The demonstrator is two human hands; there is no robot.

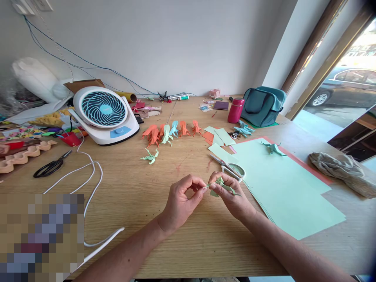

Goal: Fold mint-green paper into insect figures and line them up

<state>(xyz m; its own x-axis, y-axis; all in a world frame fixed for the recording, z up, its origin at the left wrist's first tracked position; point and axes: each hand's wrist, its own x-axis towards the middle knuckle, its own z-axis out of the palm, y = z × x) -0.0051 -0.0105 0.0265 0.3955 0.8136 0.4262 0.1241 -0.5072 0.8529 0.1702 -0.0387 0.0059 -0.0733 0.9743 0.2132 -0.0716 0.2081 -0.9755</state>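
Note:
Between my two hands is a light green folded-paper figure (pixel 219 188) with thin pointed limbs. My right hand (pixel 232 197) grips its body, and part of the paper is hidden by the fingers. With thumb and forefinger, my left hand (pixel 186 199) pinches a thin tip at its left end. Just beyond my right hand lie scissors with white handles (pixel 233 169). A similar green paper figure (pixel 151 156) rests on the table ahead of my left hand. Behind it stands a row of orange, green and blue paper figures (pixel 167 135).
Large pale green sheets (pixel 293 188) cover the right side, with a blue-green figure (pixel 273 149) on them. A fan (pixel 102 113), black scissors (pixel 51 166) and a white cable (pixel 95 168) occupy the left. A pink flask (pixel 235 110) and a teal bag (pixel 261 107) stand at the back right.

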